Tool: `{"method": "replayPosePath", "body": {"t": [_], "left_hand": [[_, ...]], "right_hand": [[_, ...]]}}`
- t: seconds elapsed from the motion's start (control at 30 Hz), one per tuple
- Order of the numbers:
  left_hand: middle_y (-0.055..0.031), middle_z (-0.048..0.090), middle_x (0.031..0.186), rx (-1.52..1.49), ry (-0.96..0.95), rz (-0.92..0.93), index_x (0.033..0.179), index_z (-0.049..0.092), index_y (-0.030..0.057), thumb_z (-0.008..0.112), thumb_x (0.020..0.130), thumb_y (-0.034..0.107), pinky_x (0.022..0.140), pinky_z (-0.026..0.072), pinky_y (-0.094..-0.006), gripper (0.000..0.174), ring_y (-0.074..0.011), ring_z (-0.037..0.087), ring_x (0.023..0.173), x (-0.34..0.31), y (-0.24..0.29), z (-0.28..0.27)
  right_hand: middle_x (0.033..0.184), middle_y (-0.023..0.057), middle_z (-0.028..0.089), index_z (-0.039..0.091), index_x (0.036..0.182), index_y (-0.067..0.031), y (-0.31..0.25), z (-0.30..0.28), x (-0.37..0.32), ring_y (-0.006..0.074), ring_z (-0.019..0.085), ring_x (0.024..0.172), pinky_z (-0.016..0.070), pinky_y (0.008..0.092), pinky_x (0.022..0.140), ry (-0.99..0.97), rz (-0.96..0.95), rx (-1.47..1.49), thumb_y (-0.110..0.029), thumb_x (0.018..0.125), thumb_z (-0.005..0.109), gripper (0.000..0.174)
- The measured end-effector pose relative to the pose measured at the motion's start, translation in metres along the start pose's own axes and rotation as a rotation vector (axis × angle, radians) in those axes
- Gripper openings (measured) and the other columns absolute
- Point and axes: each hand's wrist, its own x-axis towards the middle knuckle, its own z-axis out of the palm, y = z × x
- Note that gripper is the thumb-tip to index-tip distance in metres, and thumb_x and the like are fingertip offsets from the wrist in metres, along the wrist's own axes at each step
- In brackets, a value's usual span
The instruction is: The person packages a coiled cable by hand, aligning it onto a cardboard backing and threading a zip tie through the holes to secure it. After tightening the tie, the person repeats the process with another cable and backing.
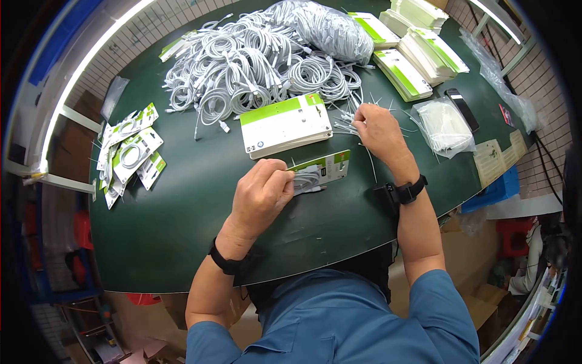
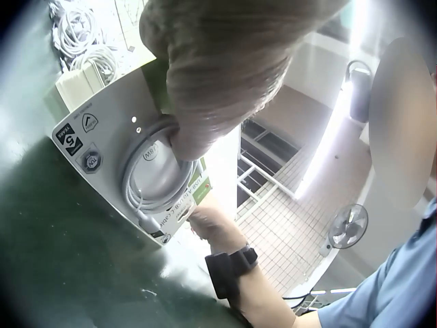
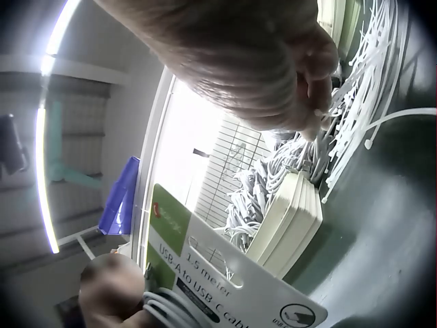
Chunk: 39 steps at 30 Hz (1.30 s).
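My left hand (image 1: 259,193) grips a green-and-white cable card (image 1: 333,168) with a coiled white USB cable (image 1: 308,179) laid against it. In the left wrist view the thumb presses on the coil (image 2: 130,179), and the card's printed face shows. The right hand (image 1: 383,134) is at a loose bunch of white cable ties (image 1: 347,124), its thumb and fingertips pinching at the thin strips. From the right wrist view the curled fingers meet right at the ends of the ties (image 3: 362,96). A stack of blank-side cards (image 1: 282,125) lies between the hands, just beyond the held card.
A big heap of coiled white cables (image 1: 242,67) fills the back, beside a filled plastic bag (image 1: 327,30). Finished-looking carded cables (image 1: 130,151) lie at left. Card stacks (image 1: 403,73), a bag of ties (image 1: 445,126) and a phone (image 1: 462,109) sit at right.
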Motion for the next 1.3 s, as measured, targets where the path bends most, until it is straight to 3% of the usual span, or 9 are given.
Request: {"method": "replayPosePath", "body": {"t": [0.17, 0.37, 0.57, 0.77, 0.97, 1.07, 1.17, 1.27, 1.3], "left_hand": [[-0.0100, 0.071, 0.092, -0.024, -0.037, 0.038, 0.090, 0.067, 0.0018, 0.081, 0.071, -0.011, 0.069, 0.0604, -0.0391, 0.026, -0.0298, 0.072, 0.079, 0.007, 0.001, 0.011], [-0.0097, 0.071, 0.092, -0.024, -0.019, 0.038, 0.090, 0.067, 0.0019, 0.081, 0.071, -0.011, 0.068, 0.0603, -0.0387, 0.027, -0.0293, 0.071, 0.078, 0.007, 0.003, 0.013], [-0.0098, 0.071, 0.091, -0.041, -0.006, 0.037, 0.091, 0.067, 0.0019, 0.082, 0.071, -0.011, 0.067, 0.0605, -0.0388, 0.028, -0.0291, 0.072, 0.078, 0.005, 0.004, 0.007], [-0.0096, 0.071, 0.092, -0.047, -0.021, 0.048, 0.090, 0.067, 0.0022, 0.082, 0.071, -0.010, 0.066, 0.0605, -0.0380, 0.028, -0.0284, 0.071, 0.077, 0.005, 0.003, 0.007], [-0.0090, 0.070, 0.091, -0.053, -0.030, 0.052, 0.089, 0.066, 0.0025, 0.083, 0.071, -0.009, 0.065, 0.0603, -0.0377, 0.027, -0.0279, 0.071, 0.076, 0.004, 0.005, 0.007], [-0.0088, 0.070, 0.092, -0.059, -0.032, 0.057, 0.089, 0.066, 0.0027, 0.083, 0.071, -0.009, 0.065, 0.0604, -0.0374, 0.027, -0.0272, 0.071, 0.077, 0.004, 0.005, 0.006], [-0.0084, 0.070, 0.092, -0.067, -0.031, 0.068, 0.089, 0.066, 0.0028, 0.084, 0.072, -0.009, 0.065, 0.0602, -0.0370, 0.027, -0.0264, 0.071, 0.077, 0.002, 0.006, 0.006], [-0.0081, 0.069, 0.093, -0.070, -0.038, 0.084, 0.089, 0.066, 0.0026, 0.084, 0.071, -0.008, 0.065, 0.0599, -0.0368, 0.028, -0.0259, 0.070, 0.076, 0.004, 0.008, 0.005], [-0.0081, 0.069, 0.093, -0.073, -0.042, 0.089, 0.090, 0.066, 0.0025, 0.085, 0.071, -0.008, 0.065, 0.0597, -0.0368, 0.028, -0.0258, 0.070, 0.076, 0.004, 0.008, 0.004]], "right_hand": [[0.098, 0.0179, 0.076, 0.077, 0.105, -0.0056, 0.000, -0.002, 0.000, 0.0403, 0.073, 0.099, 0.0575, 0.0500, 0.090, -0.006, 0.045, 0.054, -0.017, 0.094, 0.074, 0.016], [0.097, 0.0171, 0.076, 0.081, 0.097, -0.0069, 0.008, 0.002, 0.001, 0.0370, 0.074, 0.097, 0.0579, 0.0473, 0.089, 0.021, -0.019, -0.025, -0.016, 0.093, 0.077, 0.011], [0.095, 0.0176, 0.078, 0.084, 0.096, -0.0058, -0.005, -0.010, 0.000, 0.0368, 0.075, 0.090, 0.0580, 0.0459, 0.083, 0.110, -0.047, 0.159, -0.015, 0.092, 0.078, 0.011], [0.094, 0.0207, 0.078, 0.081, 0.096, -0.0024, -0.004, -0.009, 0.000, 0.0391, 0.074, 0.087, 0.0582, 0.0459, 0.080, 0.128, -0.072, 0.148, -0.011, 0.096, 0.071, 0.013], [0.090, 0.0223, 0.075, 0.074, 0.098, -0.0004, 0.005, 0.000, 0.003, 0.0425, 0.072, 0.085, 0.0563, 0.0483, 0.075, 0.141, 0.037, 0.232, -0.010, 0.098, 0.069, 0.011], [0.087, 0.0193, 0.075, 0.074, 0.102, -0.0002, -0.006, -0.010, 0.003, 0.0360, 0.073, 0.077, 0.0555, 0.0431, 0.070, 0.233, 0.013, 0.233, -0.007, 0.096, 0.074, 0.009], [0.086, 0.0115, 0.077, 0.075, 0.102, 0.0003, -0.024, -0.026, 0.001, 0.0209, 0.071, 0.072, 0.0544, 0.0346, 0.066, 0.393, -0.125, 0.325, -0.005, 0.097, 0.079, 0.008], [0.087, 0.0032, 0.077, 0.076, 0.100, 0.0003, -0.035, -0.027, -0.003, 0.0085, 0.065, 0.073, 0.0537, 0.0267, 0.066, 0.355, 0.013, 0.723, -0.006, 0.099, 0.080, 0.007], [0.089, 0.0020, 0.077, 0.075, 0.102, -0.0004, -0.042, -0.030, -0.003, 0.0056, 0.063, 0.069, 0.0528, 0.0222, 0.063, 0.316, 0.030, 0.857, -0.012, 0.104, 0.076, 0.012]]}}
